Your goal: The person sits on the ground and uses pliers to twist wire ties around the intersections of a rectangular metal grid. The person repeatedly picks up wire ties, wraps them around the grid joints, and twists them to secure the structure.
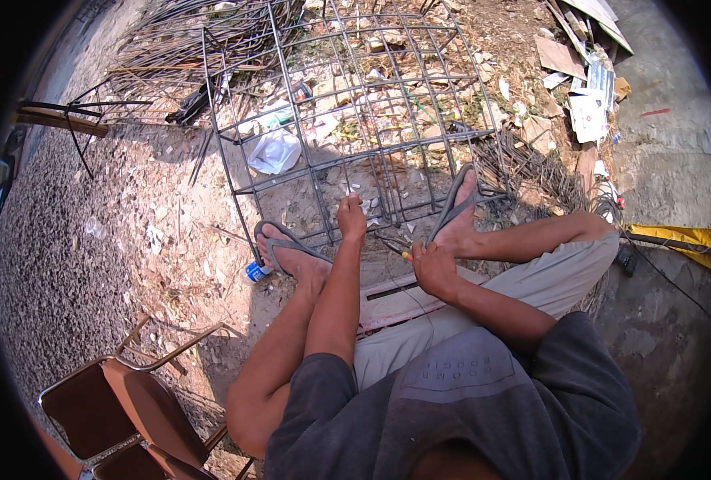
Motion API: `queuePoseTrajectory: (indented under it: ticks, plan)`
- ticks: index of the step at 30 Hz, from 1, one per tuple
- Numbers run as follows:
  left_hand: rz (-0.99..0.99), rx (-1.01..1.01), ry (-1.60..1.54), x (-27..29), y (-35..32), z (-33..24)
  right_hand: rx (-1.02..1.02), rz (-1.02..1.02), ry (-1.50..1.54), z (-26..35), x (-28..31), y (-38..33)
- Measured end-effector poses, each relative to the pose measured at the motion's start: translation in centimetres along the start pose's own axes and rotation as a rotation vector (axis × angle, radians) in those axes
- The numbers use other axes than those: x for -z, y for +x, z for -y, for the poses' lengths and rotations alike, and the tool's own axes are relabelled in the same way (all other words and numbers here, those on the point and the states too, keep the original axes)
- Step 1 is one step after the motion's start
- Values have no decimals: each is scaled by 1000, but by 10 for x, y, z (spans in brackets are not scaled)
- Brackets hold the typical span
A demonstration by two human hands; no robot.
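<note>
A cage of steel reinforcing bars (pixel 317 172) lies on the ground in front of me, its near end between my feet. My left hand (pixel 351 219) is closed at that near end, fingertips pinched around something thin that I cannot make out against the bars. To its right, my right hand (pixel 434 270) grips the orange-and-yellow handles of a pair of pincers (pixel 394 246). Their dark jaws point left, toward the cage's near edge and below my left hand. A thin dark wire (pixel 429 314) hangs below my right hand across my lap.
Loose steel rods (pixel 187 50) are heaped at the far left, and thin wires (pixel 523 164) at the right. A white plastic bag (pixel 275 152) lies beneath the cage. A blue can (pixel 255 271) is beside my left foot. Brown chairs (pixel 123 408) stand at lower left; yellow sheeting (pixel 683 238) lies right.
</note>
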State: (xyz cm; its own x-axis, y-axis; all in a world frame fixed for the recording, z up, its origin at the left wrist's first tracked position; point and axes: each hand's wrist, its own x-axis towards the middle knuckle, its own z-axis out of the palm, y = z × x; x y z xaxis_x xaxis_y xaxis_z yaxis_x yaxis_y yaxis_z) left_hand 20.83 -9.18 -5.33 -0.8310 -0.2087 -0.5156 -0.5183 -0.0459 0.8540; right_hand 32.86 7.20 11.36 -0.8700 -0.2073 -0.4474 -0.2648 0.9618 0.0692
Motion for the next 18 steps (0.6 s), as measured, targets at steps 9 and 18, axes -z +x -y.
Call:
queuePoseTrajectory:
  ticks: [9,18]
  plan:
    - [-91,-122,149,-4,0,0,11,94,-47,-12,18,8]
    - [-59,-110,80,0,0,-1,24,7,99,-33,13,18]
